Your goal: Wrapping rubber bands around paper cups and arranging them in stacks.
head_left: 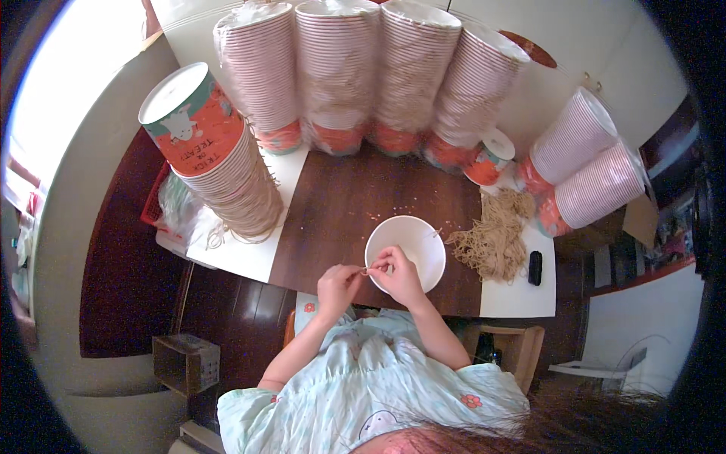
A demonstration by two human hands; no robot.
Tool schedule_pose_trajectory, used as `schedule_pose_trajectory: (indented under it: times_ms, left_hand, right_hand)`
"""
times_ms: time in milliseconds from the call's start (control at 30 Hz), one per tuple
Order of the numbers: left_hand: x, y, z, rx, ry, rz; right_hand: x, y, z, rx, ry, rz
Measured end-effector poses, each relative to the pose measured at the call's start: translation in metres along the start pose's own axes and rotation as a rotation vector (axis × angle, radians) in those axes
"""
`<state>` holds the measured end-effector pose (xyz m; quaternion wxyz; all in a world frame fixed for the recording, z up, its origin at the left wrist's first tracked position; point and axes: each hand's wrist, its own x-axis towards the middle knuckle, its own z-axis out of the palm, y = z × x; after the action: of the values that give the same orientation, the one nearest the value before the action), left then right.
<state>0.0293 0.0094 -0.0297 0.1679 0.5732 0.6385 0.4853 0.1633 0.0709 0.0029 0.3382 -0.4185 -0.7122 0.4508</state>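
Note:
My left hand [340,290] and my right hand [398,274] meet at the near left rim of a white paper bucket [432,257], which stands with its mouth up at the table's front. Both hands are closed in a pinch, fingertips nearly touching. What lies between them is too small to make out. A short bit of cord [438,231] shows at the bucket's right rim. Right of it lies a tangled heap of tan cords [495,240]. At the left leans a stack of orange and green printed buckets [198,130] with tan cords hanging along its side.
Several tall plastic-wrapped bucket stacks [338,68] line the back of the brown table [333,197]. Two more wrapped stacks [597,185] lean at the right, near a small upturned printed bucket [490,160]. A black object [535,268] lies at the right edge. Small crumbs dot the tabletop.

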Motion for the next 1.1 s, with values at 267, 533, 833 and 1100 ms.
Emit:
schedule_pose_trajectory:
  times_ms: [267,533,833,1100]
  left_hand:
    - [0.010,0.012,-0.007,-0.269,-0.040,-0.143]
    - [0.006,0.000,-0.001,-0.616,-0.163,-0.368]
    - [0.013,0.003,-0.009,-0.504,-0.246,-0.384]
    - [0.016,0.004,-0.023,-0.852,-0.397,-0.511]
  right_hand:
    - [0.000,0.001,-0.002,-0.010,-0.004,0.009]
    - [-0.001,-0.003,-0.003,0.007,-0.012,0.027]
    - [-0.001,-0.001,-0.008,-0.420,0.042,-0.280]
    - [0.002,-0.001,-0.021,-0.233,-0.234,-0.227]
